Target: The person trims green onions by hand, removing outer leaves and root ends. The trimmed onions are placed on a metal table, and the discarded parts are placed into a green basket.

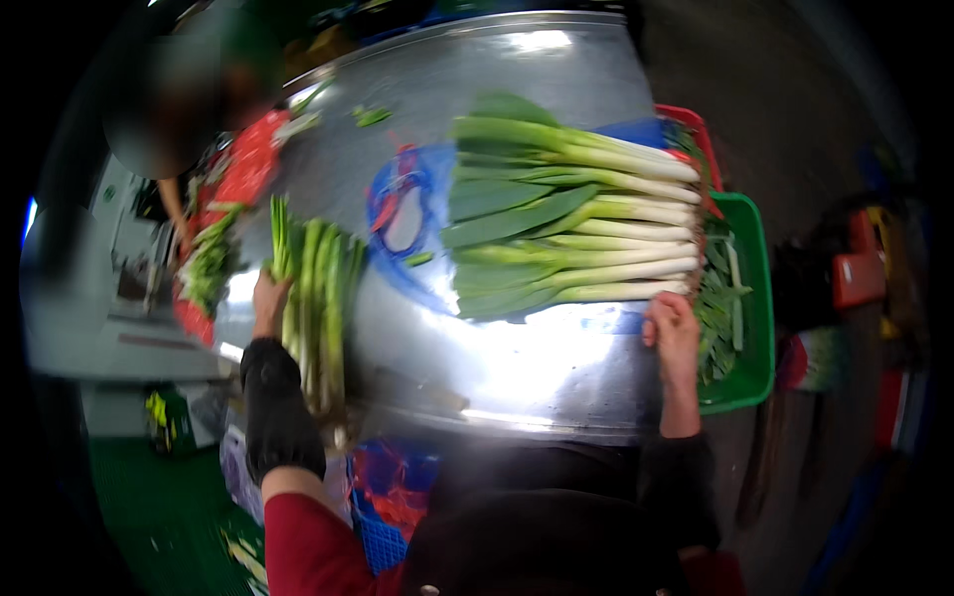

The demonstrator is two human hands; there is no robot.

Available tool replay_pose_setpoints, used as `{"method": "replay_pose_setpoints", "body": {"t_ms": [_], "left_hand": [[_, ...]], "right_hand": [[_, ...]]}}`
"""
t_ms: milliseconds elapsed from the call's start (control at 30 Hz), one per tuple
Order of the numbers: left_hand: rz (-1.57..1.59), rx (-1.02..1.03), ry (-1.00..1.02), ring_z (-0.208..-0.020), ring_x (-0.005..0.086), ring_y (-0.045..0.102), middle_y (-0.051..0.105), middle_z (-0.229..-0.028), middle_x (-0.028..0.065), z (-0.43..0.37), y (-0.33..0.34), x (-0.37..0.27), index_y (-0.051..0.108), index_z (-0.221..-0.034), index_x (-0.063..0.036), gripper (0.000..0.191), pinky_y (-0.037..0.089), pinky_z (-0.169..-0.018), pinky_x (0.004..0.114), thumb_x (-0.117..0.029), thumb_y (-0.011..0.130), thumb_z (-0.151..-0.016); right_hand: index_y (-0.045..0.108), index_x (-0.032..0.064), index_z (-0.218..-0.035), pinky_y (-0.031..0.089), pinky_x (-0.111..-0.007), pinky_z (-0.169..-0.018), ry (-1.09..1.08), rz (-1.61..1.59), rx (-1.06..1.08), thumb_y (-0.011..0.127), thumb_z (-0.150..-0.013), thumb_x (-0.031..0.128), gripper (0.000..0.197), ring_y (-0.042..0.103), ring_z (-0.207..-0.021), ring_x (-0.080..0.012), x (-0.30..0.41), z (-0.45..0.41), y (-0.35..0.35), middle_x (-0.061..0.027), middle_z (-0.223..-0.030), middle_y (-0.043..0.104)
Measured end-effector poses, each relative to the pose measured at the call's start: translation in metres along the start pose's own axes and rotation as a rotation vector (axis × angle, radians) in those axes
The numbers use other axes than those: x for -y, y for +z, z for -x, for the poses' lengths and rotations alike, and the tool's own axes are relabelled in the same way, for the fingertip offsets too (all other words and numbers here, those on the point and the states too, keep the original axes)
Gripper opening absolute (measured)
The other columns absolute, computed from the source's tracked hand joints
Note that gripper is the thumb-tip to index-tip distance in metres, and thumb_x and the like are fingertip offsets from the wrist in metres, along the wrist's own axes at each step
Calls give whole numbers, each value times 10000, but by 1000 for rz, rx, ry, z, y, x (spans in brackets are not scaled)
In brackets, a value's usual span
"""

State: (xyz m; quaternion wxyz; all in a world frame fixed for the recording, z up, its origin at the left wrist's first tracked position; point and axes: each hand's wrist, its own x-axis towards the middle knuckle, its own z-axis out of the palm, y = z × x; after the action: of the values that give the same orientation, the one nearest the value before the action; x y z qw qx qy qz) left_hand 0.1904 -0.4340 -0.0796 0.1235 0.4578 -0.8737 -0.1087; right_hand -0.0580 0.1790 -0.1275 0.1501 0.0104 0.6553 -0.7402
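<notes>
A row of leeks [581,216] lies on blue plastic on the metal table [536,380], white ends to the right and trimmed leaves to the left. My right hand [673,320] is at the white end of the nearest leek, its fingers curled; whether it touches the leek is unclear. At the left, my left hand [270,298] holds green stalks near the top of a second bunch of leeks [324,298], whose lower ends are blurred near the front edge. Between the bunches is a loop of blue plastic [373,216] with a red strip [386,212].
A green crate [768,298] of leaves stands against the table's right side, with a red crate [704,141] behind it. Red plastic [257,160] and leafy greens [209,272] lie at the left, near another person's hand [182,235]. A blue basket [381,540] stands below the front edge.
</notes>
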Motion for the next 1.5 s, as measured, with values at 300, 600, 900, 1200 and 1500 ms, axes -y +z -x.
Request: {"method": "replay_pose_setpoints", "body": {"t_ms": [300, 600, 900, 1200, 1500], "left_hand": [[24, -8, -81, -1025, 366, 563, 580, -1089, 257, 42, 28, 27, 480, -1199, 77, 511, 423, -901, 392, -127, 619, -751], [-173, -193, 14, -1124, 379, 447, 482, -1201, 227, 65, -5, -26, 455, -1233, 34, 518, 353, -968, 409, -125, 625, -771], [695, 185, 215, -1150, 223, 486, 520, -1225, 154, 148, 24, -212, 473, -1260, -3, 484, 411, -933, 341, -49, 628, -804], [1621, 618, -60, -984, 249, 608, 561, -1141, 163, 210, 85, -416, 359, -1268, 15, 501, 510, -792, 332, -142, 616, -868], [1618, 682, 277, -906, 146, 570, 559, -1026, 95, 262, 59, -461, 429, -1197, 14, 429, 481, -756, 267, 29, 595, -802]], "right_hand": [[582, 14, -943, 485, -342, -656, -356, 605, 26, 609, -821, 97, 149, 610, -750, -248, 34, -63, 53, -110, -842, 623], [599, 54, -1011, 402, -402, -884, -831, 1153, 112, 646, -758, 125, 267, 494, -1048, -289, 59, -189, 104, -100, -1032, 587], [604, 58, -985, 380, -418, -882, -985, 1262, 314, 694, -740, 240, 318, 488, -1018, -278, 60, -198, 96, -103, -980, 578], [548, 16, -1068, 417, -409, -836, -681, 812, 40, 672, -725, 102, 374, 467, -999, -352, 85, -21, 75, -160, -983, 527], [624, -14, -951, 490, -344, -633, -412, 510, 57, 721, -757, 241, 335, 647, -727, -262, 159, 13, 17, -155, -824, 644]]}}
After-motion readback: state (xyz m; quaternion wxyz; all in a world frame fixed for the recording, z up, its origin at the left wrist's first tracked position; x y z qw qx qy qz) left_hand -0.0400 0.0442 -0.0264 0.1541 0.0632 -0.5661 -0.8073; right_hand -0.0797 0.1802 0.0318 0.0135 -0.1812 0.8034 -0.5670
